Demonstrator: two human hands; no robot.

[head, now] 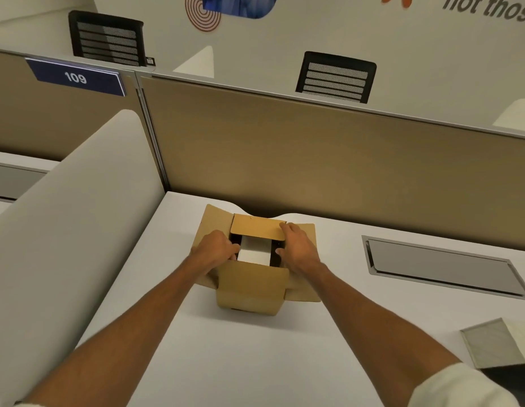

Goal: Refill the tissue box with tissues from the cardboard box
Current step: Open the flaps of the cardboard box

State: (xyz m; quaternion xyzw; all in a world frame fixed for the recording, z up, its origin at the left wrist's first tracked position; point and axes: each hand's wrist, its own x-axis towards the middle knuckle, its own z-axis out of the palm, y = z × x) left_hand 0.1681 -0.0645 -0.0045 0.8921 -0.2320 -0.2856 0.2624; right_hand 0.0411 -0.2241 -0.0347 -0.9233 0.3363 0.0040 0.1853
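both hands at the open cardboard box

the cardboard box (249, 289) sits on the white desk (226, 362) near the tan partition (284, 160), its flaps folded outward. inside the opening lies a white tissue pack (254, 251), partly covered by the far flap.

the left hand (215, 248) reaches in at the left edge of the opening; its fingers (233, 248) curl down together into the box, touching the left side of the pack. whether they actually clamp it cannot be told.

the right hand (299, 248) rests over the right edge, fingers spread loosely along the far flap and right flap, thumb tip just beside the pack's right side.

a grey, flat-looking box (490, 342) lies at the right edge of the desk, well apart from the hands. a metal cable hatch (443, 267) is set into the desk.
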